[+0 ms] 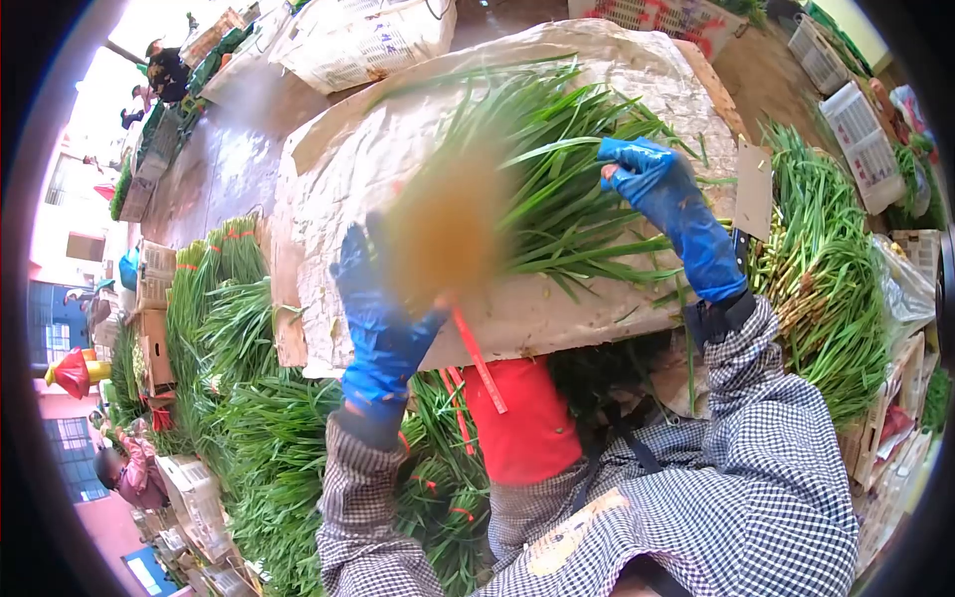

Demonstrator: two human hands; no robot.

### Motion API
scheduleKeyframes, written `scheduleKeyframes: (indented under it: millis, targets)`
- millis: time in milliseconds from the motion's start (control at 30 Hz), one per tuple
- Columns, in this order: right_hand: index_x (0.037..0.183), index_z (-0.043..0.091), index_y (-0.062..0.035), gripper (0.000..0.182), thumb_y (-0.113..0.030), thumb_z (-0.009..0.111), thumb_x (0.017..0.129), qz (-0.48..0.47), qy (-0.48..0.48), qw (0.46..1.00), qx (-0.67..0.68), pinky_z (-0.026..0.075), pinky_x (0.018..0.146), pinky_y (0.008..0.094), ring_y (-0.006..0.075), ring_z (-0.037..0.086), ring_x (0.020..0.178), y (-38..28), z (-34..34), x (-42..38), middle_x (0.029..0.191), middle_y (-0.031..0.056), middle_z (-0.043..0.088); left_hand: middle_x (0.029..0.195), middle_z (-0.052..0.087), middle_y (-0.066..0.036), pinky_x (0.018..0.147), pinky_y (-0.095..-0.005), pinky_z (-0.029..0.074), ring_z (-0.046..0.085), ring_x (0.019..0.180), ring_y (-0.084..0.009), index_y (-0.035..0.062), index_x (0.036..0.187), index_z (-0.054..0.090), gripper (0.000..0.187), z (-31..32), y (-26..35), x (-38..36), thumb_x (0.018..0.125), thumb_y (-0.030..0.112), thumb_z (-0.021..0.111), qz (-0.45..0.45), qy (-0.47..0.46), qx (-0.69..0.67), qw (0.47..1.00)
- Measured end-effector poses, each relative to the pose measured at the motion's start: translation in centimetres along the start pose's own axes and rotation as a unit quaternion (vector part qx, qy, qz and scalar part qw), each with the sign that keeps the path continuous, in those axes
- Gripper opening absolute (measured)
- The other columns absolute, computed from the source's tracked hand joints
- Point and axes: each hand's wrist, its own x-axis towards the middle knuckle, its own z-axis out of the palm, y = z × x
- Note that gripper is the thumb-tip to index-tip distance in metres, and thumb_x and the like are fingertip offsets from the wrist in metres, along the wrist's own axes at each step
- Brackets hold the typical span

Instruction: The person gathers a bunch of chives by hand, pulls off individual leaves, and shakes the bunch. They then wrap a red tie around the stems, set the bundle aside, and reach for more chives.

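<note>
A bunch of long-leaved greens [567, 179], like green garlic, spreads over a work surface covered with a pale wrinkled sheet [348, 149]. My blue-gloved left hand [383, 318] is at the bunch's stem end, apparently round it; a brown blur hides the stems and part of the grip. Below it hangs a red strip [477, 360]. Over the leaf ends, my right hand [652, 184], also in a blue glove, is closed in a pinch on a leaf; a fingertip shows bare. A broad-bladed knife [754, 191] with a black handle stands beside my right wrist.
Greens pile up at the right [821, 289] and left [264, 418], with red-tied bundles [214, 249] among the left ones. White crates [363, 35] stand beyond the surface, more crates [860, 144] at the far right. A person in pink [139, 473] is at the far left.
</note>
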Motion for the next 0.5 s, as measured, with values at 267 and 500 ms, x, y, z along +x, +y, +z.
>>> scheduleKeyframes:
  millis: [267,500]
  targets:
    - [0.109,0.064,-0.0093,0.038,-0.017,0.070,0.072,0.012,-0.068,0.992,-0.102,0.050,0.064,0.0325,0.0221,0.062,0.068,-0.5,2.8,2.7,0.081,0.0111,0.064,0.141,0.028,-0.026,0.106,-0.0469,0.019,0.028,0.130,-0.0397,-0.0018,0.142,0.018,0.086,7.2,-2.3,1.9,0.081,0.042,0.061,-0.060,0.034,0.094,0.993]
    - [0.105,0.065,-0.0126,0.037,-0.030,0.069,0.073,-0.032,-0.046,0.994,-0.091,0.050,0.070,0.0360,0.0277,0.063,0.078,0.6,3.9,3.4,0.087,0.0106,0.065,0.140,0.033,-0.024,0.105,-0.0489,0.020,0.033,0.128,-0.0383,-0.0010,0.142,0.020,0.085,7.5,-2.1,1.8,0.081,0.042,0.061,-0.072,0.035,0.077,0.994]
